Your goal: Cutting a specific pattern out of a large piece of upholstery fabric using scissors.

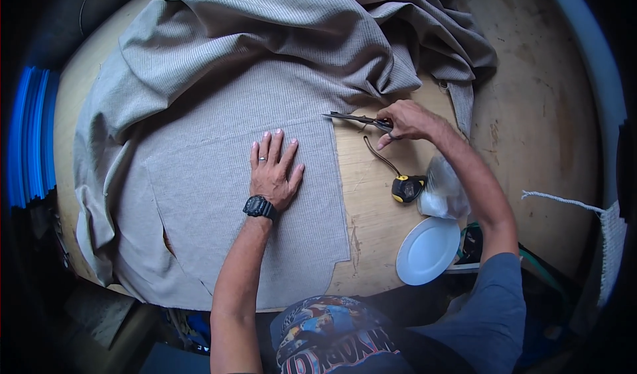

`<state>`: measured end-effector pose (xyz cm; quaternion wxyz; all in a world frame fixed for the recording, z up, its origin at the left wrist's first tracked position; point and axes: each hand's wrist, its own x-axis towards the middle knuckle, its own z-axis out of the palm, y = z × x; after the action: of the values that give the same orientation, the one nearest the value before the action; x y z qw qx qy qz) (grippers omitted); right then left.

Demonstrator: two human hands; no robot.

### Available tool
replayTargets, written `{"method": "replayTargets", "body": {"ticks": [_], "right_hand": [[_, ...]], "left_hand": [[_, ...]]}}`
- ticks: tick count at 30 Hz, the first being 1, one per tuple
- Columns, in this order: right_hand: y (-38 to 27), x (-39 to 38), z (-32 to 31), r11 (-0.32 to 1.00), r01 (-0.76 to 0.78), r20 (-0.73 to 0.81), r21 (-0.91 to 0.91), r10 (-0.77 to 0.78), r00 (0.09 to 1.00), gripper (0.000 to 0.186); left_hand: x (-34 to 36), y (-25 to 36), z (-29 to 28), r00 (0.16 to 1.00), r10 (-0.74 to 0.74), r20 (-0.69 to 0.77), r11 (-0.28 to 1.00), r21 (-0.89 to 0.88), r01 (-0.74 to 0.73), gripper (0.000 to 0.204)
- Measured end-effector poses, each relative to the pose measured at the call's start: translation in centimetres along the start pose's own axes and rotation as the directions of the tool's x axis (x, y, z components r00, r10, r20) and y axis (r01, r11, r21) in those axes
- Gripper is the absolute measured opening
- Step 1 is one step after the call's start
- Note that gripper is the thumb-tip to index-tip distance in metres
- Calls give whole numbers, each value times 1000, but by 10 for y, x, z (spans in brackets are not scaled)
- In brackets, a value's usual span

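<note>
A wide piece of light grey-beige ribbed fabric lies spread over the wooden table. My left hand rests flat on it, fingers stretched, with a ring and a black wristwatch. In my right hand is a pair of scissors, its dark blades pointing left. The blade tips reach the fabric's right edge, where a line runs leftward across the cloth beyond my left fingertips. Whether the blades grip the cloth cannot be told. My right fingers wrap the scissor handles.
More fabric is heaped in folds at the far side. Right of the cloth lie a black and yellow tape measure, a clear plastic bag and a white plate near the table's front edge. Blue sheets stand at the far left.
</note>
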<state>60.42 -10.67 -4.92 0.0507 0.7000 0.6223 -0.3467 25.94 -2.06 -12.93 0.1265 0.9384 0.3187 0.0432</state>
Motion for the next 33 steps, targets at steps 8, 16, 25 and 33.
{"method": "replayTargets", "body": {"ticks": [8,16,25,33], "right_hand": [[9,30,-27,975,188,46,-119,-183,982,69],[4,39,-43,993,110,235,33,-115,965,69],[1,38,-42,958,222,130,-180,-200,971,61],[-9,46,-52,935,249,161,-254,-213,964,63]], "left_hand": [[2,-1,1,1000,-7,-4,1000,-29,7,58],[2,-2,1,1000,-10,23,999,-45,11,58],[2,-4,4,1000,-12,20,999,-50,13,57],[3,-3,1,1000,-12,-2,998,-54,12,57]]}}
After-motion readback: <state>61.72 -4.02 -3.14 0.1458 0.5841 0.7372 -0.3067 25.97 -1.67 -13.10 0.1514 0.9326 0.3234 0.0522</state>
